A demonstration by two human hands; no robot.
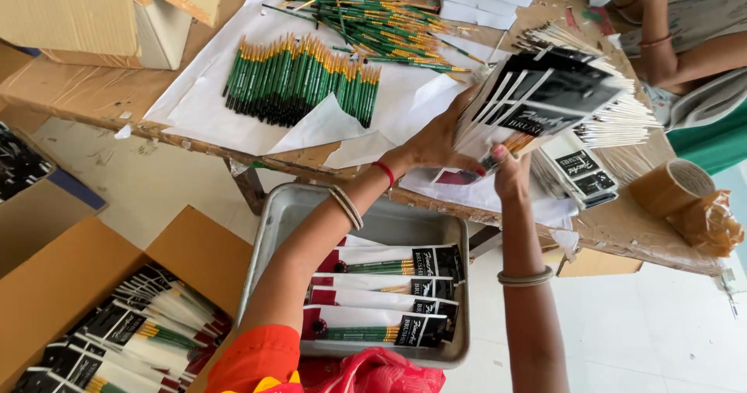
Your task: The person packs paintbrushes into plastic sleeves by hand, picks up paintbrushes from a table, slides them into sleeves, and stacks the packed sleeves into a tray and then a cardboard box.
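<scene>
Both my hands hold up a thick fanned stack of brush packets, clear sleeves with black-and-white header cards. My left hand grips the stack's left side; my right hand pinches its lower edge from below. The stack is held over the table edge. Below my arms sits a grey metal tray with three packed sleeves of green-handled brushes. A row of loose green brushes lies on white paper, with a scattered pile behind it.
More packets lie on the table beside a roll of brown tape. A cardboard box at lower left holds several filled packets. Another cardboard box stands at upper left. Another person's arm rests at upper right.
</scene>
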